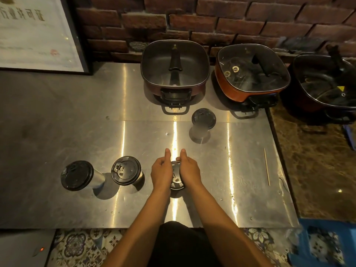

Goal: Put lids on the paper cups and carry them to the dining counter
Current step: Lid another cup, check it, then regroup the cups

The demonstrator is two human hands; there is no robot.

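Several paper cups with black lids stand on a steel counter (240,170). My left hand (161,173) and my right hand (189,172) clasp one lidded cup (176,177) from both sides near the front middle, thumbs stretched forward; only its black lid shows between them. Two more lidded cups stand to the left, one (126,170) close by and one (77,175) further out. Another lidded cup (203,123) stands apart, further back and to the right.
Three square electric hot pots with glass lids line the brick wall: one (175,66) in the centre, one (252,72) right, one (327,81) far right. A thin wooden skewer (266,166) lies near the counter's right edge. A framed certificate (36,33) leans at the back left.
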